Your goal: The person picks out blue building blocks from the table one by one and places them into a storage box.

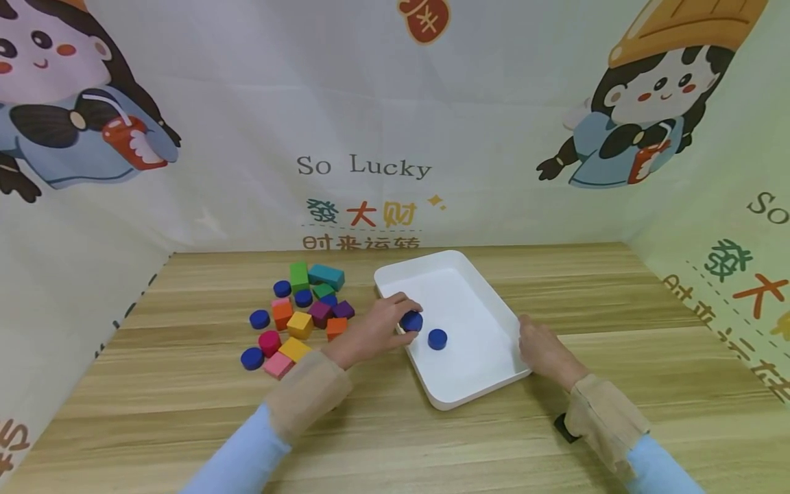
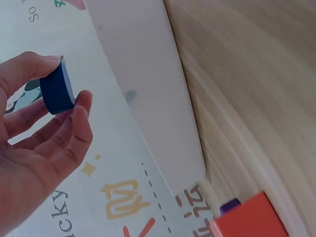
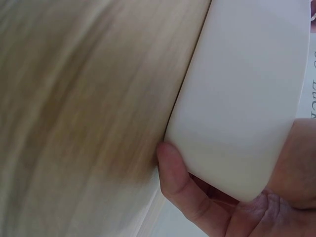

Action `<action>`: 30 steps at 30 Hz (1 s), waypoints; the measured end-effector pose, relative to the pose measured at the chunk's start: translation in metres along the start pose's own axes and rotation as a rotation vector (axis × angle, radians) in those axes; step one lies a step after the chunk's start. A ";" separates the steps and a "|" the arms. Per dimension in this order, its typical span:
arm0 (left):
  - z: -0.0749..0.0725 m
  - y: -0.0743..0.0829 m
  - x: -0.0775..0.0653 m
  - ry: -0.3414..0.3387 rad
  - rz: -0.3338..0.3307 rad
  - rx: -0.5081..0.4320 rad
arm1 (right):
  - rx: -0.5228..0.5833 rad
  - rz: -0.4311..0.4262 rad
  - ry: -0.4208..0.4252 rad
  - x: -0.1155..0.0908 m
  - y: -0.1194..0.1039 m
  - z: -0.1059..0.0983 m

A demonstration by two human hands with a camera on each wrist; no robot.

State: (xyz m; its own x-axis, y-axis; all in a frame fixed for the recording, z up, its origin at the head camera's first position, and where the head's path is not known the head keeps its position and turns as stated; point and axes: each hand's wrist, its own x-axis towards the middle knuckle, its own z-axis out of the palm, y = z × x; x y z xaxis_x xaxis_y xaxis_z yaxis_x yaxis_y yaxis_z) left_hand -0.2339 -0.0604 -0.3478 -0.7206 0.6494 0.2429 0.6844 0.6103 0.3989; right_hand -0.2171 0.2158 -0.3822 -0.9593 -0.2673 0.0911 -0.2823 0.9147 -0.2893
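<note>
My left hand [image 1: 379,329] pinches a round blue block [image 2: 57,90] between thumb and fingertips, over the left wall of a white tray [image 1: 469,302]. In the left wrist view the tray's long outer side runs beside that hand. Another round blue block [image 1: 437,339] lies inside the tray, a little right of the held one. At the tray's right side, my right hand [image 1: 546,348] grips the wall near the front corner. The right wrist view shows fingers [image 3: 173,170] curled at the underside of the tray's end.
Left of the tray is a loose group of coloured blocks, among them a green block [image 1: 299,276], a teal block [image 1: 326,276], a yellow block [image 1: 300,325] and a pink block [image 1: 278,366]. A printed cloth [image 1: 494,130] hangs behind the wooden table [image 1: 154,425].
</note>
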 end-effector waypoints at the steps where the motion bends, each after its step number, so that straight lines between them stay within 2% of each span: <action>1: 0.001 0.001 0.001 -0.007 0.004 -0.009 | 0.000 0.003 -0.003 0.000 0.000 0.000; 6: 0.006 0.008 0.007 -0.058 0.004 -0.059 | 0.010 0.017 -0.021 0.000 0.000 0.000; 11: 0.013 0.013 0.014 -0.107 0.015 -0.060 | 0.007 -0.004 -0.002 0.000 0.001 0.001; 18: 0.020 0.021 0.022 -0.120 0.105 -0.068 | -0.001 -0.009 0.005 -0.001 0.000 0.000; 21: 0.022 0.026 0.025 -0.129 0.129 -0.054 | -0.003 -0.009 0.001 0.000 0.000 0.000; 30: 0.033 0.037 0.034 -0.211 0.147 0.029 | -0.007 -0.022 0.003 -0.001 0.000 -0.001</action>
State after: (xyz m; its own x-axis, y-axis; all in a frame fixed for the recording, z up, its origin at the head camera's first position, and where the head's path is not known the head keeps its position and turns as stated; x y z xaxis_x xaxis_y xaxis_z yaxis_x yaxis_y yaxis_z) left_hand -0.2298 -0.0011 -0.3537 -0.5759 0.8106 0.1058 0.7854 0.5128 0.3468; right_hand -0.2162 0.2159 -0.3811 -0.9528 -0.2866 0.0999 -0.3033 0.9107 -0.2805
